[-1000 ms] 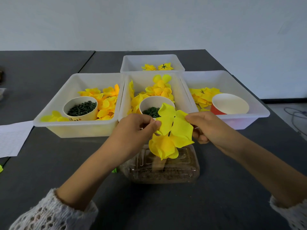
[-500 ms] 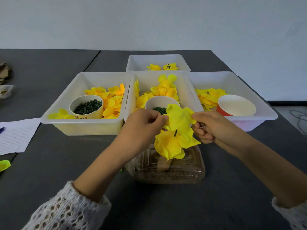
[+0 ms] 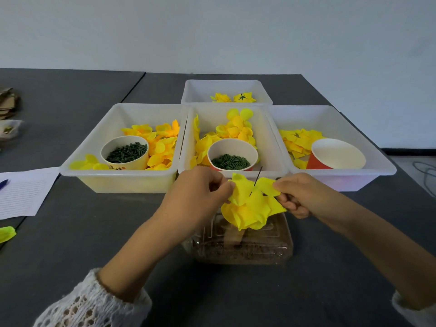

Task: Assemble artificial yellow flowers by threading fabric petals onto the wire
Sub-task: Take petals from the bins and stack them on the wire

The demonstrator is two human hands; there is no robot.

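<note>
Left hand [image 3: 198, 192] pinching petal [image 3: 243, 190], right hand [image 3: 295, 194] pinching its right edge, wire [image 3: 257, 175] poking through, near middle tray [image 3: 232, 171]

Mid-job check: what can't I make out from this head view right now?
- Wire below its tip: hidden by the yellow petals.
- Wire's base: hidden by the petals over the clear box.
- Right hand lower fingers: behind the petals, grip unclear.
- Orange cup: contents not visible from this angle.
</note>
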